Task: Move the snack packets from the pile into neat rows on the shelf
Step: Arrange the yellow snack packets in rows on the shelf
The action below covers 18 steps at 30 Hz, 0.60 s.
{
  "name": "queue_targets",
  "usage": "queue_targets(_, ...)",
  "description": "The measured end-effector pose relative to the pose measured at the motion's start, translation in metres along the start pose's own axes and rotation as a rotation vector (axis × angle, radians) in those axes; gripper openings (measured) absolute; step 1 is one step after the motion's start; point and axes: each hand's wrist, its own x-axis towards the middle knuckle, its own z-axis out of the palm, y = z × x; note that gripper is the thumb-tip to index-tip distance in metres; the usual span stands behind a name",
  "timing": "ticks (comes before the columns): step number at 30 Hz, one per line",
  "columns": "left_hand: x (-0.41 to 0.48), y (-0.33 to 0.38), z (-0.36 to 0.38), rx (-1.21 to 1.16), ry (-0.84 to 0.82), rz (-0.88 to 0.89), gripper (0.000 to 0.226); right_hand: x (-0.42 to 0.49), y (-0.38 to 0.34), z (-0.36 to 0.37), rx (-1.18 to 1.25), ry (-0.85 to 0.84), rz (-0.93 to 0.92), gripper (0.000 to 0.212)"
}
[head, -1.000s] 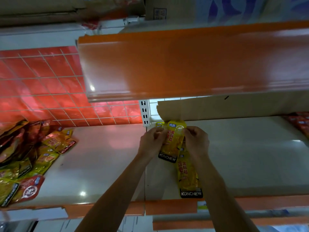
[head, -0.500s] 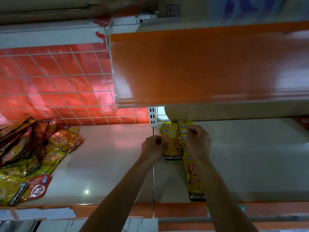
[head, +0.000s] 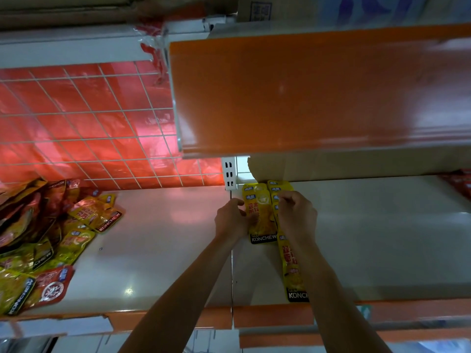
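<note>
Your left hand (head: 230,219) & right hand (head: 297,215), side by side, pinch yellow packets (head: 260,212) laid front-to-back at shelf (head: 165,238) rear; pile (head: 76,240) lies well left, nearer left hand.

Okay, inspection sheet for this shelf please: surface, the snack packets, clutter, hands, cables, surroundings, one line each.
Surface: white shelf, glossy, with an orange front lip.
Job's things: loose pile of packets at left; single yellow packet at the back; row of yellow packets beside it, overlapping, running to the front edge.
Clutter: red packets at the far right edge.
Hands: left hand pinches the single yellow packet's left side; right hand has its fingers curled onto the row's back end.
Cables: nothing seen.
Surroundings: orange shelf overhead; red wire-grid panel behind the pile.
</note>
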Motion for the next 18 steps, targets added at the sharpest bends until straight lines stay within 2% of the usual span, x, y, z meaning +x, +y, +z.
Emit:
queue_targets(3, 0.002, 0.004, -0.002, 0.126, 0.034, 0.053, 0.040, -0.002, 0.000, 0.003, -0.097, -0.030, -0.084, 0.024)
queue_targets(7, 0.009, 0.007, -0.004, 0.104, 0.044, 0.125, 0.031, -0.007, -0.011, 0.010, -0.315, -0.193, -0.224, 0.031)
queue_targets(11, 0.018, 0.007, -0.005, 0.134, 0.006, 0.181, 0.032, -0.008, -0.016, 0.028, -0.426, -0.305, -0.348, 0.025)
queue_targets(15, 0.026, 0.006, -0.007, 0.183, -0.013, 0.202, 0.035, -0.006, -0.009, 0.039, -0.539, -0.387, -0.391, 0.017)
queue_targets(18, 0.030, 0.005, -0.009, 0.170, -0.031, 0.198, 0.033, -0.009, -0.007, 0.038, -0.573, -0.411, -0.421, 0.022)
